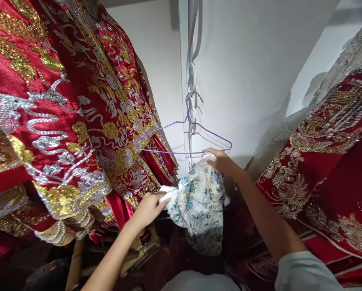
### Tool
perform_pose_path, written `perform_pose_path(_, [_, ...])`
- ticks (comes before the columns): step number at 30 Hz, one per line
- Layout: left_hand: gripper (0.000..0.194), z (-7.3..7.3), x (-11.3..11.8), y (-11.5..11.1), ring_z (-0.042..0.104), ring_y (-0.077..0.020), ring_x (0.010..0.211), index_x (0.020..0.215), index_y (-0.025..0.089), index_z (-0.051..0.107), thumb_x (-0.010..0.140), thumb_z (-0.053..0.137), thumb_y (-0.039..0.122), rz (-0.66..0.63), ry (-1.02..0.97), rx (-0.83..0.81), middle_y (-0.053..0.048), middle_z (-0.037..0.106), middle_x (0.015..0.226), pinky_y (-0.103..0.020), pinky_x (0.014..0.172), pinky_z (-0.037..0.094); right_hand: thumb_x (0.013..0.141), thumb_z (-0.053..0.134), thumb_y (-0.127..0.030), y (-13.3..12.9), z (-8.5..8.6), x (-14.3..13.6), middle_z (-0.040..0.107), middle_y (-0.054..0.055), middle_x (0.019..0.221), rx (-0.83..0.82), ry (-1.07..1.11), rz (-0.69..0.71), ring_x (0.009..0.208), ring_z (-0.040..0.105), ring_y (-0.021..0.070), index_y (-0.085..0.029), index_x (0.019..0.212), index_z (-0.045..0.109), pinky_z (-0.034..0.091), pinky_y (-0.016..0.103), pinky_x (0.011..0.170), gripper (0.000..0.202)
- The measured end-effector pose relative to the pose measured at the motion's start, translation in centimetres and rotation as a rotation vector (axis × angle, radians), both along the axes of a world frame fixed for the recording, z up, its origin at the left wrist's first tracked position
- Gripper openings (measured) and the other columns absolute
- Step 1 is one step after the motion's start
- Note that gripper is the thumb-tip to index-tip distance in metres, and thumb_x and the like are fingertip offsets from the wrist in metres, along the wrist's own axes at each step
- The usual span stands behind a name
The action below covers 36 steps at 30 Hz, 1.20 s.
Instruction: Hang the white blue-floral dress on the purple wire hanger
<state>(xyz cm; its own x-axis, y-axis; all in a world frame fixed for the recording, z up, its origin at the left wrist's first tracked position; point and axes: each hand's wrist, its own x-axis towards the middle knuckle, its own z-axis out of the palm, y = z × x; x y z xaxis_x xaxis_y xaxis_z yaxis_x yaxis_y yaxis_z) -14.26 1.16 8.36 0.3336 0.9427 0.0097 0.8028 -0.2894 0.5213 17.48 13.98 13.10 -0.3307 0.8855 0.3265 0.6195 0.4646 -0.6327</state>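
A white garment with a blue and green floral print (203, 198) hangs gathered between my two hands; its exact cut I cannot tell. My left hand (149, 208) pinches a plain white edge at its left side, thumb on top. Higher up, my right hand (222, 161) grips the garment's upper right corner. Just above that hand, a purple wire hanger (169, 152) hangs by its hook from a white ring strip (192, 76) on the wall. The hanger's lower bar is close to my right fingers; whether they touch it I cannot tell.
Red robes with gold and silver embroidery (108, 105) hang at the left, close to my left arm. More beaded red garments (317, 161) fill the right side. Behind the hanger stands a white wall (238, 72). Low at the left is a wooden frame (144, 252).
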Motion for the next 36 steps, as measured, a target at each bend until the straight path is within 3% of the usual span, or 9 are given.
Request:
perform_pose_path(4, [0.046,1.0,-0.6,1.4,0.054,-0.0348,0.125,0.124,0.014,0.069,0.097,0.044,0.042,0.136,0.216,0.001,-0.018,0.068,0.126,-0.048,0.105,0.04,0.082,0.057,-0.026,0.1,-0.1,1.1,0.072,0.008,0.112,-0.012,-0.003,0.072,0.097,0.066,0.0259,-0.021,0.112,0.067,0.05,0.036,0.082,0.032])
perform_pose_path(6, [0.05,2.0,-0.9,2.3,0.05,-0.0356,0.126,0.13,0.012,0.065,0.095,0.044,0.04,0.193,0.245,0.064,-0.019,0.067,0.127,-0.05,0.104,0.041,0.083,0.059,-0.03,-0.6,0.4,1.9,0.072,0.005,0.102,-0.018,0.003,0.045,0.085,0.064,0.0227,-0.022,0.106,0.067,0.048,0.032,0.072,0.026])
perform_pose_path(11, [0.052,6.3,-1.6,5.8,0.055,-0.0376,0.101,0.097,0.013,0.075,0.089,0.044,0.054,0.294,0.257,0.211,-0.019,0.072,0.091,-0.048,0.09,0.046,0.086,0.062,-0.044,-2.3,2.5,3.7,0.067,0.002,0.081,-0.034,-0.025,-0.033,0.073,0.058,0.0192,-0.022,0.091,0.064,0.04,0.028,0.061,0.023])
perform_pose_path(16, [0.046,9.0,-1.8,10.1,0.064,-0.0317,0.079,0.075,0.018,0.07,0.076,0.054,0.061,0.309,0.095,0.046,-0.013,0.072,0.08,-0.04,0.075,0.048,0.092,0.052,-0.059,-2.8,3.8,4.0,0.064,0.002,0.078,-0.06,-0.031,-0.039,0.071,0.054,0.0175,-0.02,0.079,0.059,0.036,0.027,0.061,0.041])
perform_pose_path(19, [0.044,9.3,-1.9,11.3,0.065,-0.0302,0.079,0.073,0.018,0.067,0.071,0.058,0.061,0.304,0.021,-0.018,-0.011,0.072,0.082,-0.038,0.074,0.047,0.095,0.045,-0.062,-2.8,3.6,3.7,0.051,-0.001,0.067,-0.027,-0.023,-0.033,0.063,0.044,0.0149,-0.021,0.069,0.048,0.031,0.028,0.059,0.048])
perform_pose_path(23, [0.042,9.3,-1.8,10.6,0.062,-0.0316,0.079,0.069,0.02,0.061,0.074,0.056,0.062,0.368,0.079,0.155,-0.011,0.067,0.073,-0.041,0.075,0.047,0.095,0.043,-0.06,-2.9,3.3,3.2,0.036,-0.003,0.062,0.006,0.005,-0.061,0.06,0.033,0.0135,-0.022,0.065,0.034,0.026,0.028,0.058,0.05])
perform_pose_path(27, [0.034,9.1,-1.3,8.9,0.055,-0.0393,0.104,0.068,0.022,0.052,0.079,0.054,0.054,0.436,0.122,0.34,-0.016,0.065,0.083,-0.049,0.089,0.048,0.094,0.046,-0.058,-2.7,3.5,2.7,0.034,-0.004,0.061,-0.06,0.015,-0.088,0.058,0.031,0.013,-0.022,0.064,0.031,0.024,0.029,0.056,0.049])
perform_pose_path(31, [0.027,8.4,-1.1,8.0,0.05,-0.0399,0.116,0.081,0.021,0.05,0.083,0.053,0.047,0.479,0.071,0.351,-0.019,0.063,0.102,-0.054,0.099,0.045,0.092,0.049,-0.057,-2.3,3.7,2.7,0.032,-0.004,0.061,-0.071,0.009,-0.117,0.058,0.03,0.012,-0.022,0.064,0.03,0.023,0.028,0.055,0.049])
perform_pose_path(36, [0.021,8.5,-0.7,9.1,0.04,-0.0387,0.132,0.093,0.019,0.051,0.089,0.054,0.039,0.364,-0.035,0.557,-0.019,0.061,0.115,-0.055,0.108,0.04,0.091,0.053,-0.058,-2.2,3.8,3.1,0.037,-0.003,0.06,-0.122,0.044,-0.087,0.056,0.033,0.0112,-0.021,0.063,0.036,0.024,0.028,0.053,0.049])
